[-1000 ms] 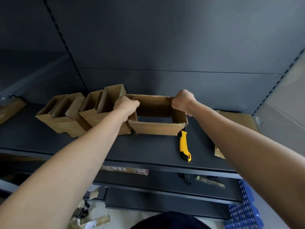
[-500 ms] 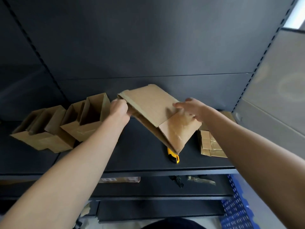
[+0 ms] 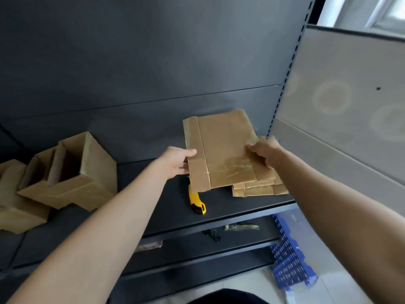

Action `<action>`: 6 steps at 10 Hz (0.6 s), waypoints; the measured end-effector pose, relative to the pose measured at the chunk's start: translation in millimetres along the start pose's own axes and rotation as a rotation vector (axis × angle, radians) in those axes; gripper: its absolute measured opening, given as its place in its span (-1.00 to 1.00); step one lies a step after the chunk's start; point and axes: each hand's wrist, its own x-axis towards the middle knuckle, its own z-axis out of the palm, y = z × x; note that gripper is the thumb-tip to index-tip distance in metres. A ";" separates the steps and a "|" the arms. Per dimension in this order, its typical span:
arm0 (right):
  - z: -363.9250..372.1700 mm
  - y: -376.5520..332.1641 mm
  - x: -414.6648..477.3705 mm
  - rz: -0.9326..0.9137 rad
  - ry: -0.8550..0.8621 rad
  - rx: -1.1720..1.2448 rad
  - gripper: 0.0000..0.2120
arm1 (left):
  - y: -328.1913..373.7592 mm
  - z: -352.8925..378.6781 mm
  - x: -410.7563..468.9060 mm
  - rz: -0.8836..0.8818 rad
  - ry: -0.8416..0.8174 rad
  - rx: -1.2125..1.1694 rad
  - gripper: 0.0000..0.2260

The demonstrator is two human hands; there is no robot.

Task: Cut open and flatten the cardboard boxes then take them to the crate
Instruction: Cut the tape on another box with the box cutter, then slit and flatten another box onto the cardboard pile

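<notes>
A flattened brown cardboard box (image 3: 221, 150) with shiny tape near its lower edge is held above the dark shelf (image 3: 219, 207). My left hand (image 3: 178, 161) grips its left edge, thumb on top. My right hand (image 3: 264, 153) holds its right edge. Under its right part lies a small stack of flattened boxes (image 3: 260, 189) on the shelf. Several open, unflattened boxes (image 3: 72, 172) stand at the shelf's left. A yellow and black utility knife (image 3: 196, 201) lies on the shelf below the held box, partly hidden by it.
A blue perforated crate (image 3: 289, 257) stands on the floor at the lower right, beside the shelving. Lower shelves hold a small dark object (image 3: 211, 234) and a scrap (image 3: 241, 227). A grey partition wall (image 3: 350, 106) rises on the right.
The open box was lifted off the shelf, folded flat, and moved right over the stack of flattened boxes. Both hands moved right with it.
</notes>
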 end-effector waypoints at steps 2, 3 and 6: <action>-11.2 25.9 21.9 0.046 0.012 -0.095 -0.66 | -20.0 35.9 23.0 -0.046 -0.012 0.242 -0.72; -6.1 35.6 31.8 0.032 -0.025 -0.171 -0.74 | -33.7 39.4 32.8 -0.108 0.002 0.249 -0.71; 20.5 57.8 66.6 -0.021 -0.184 -0.386 -0.66 | -83.1 44.7 69.5 -0.164 0.193 0.265 -0.61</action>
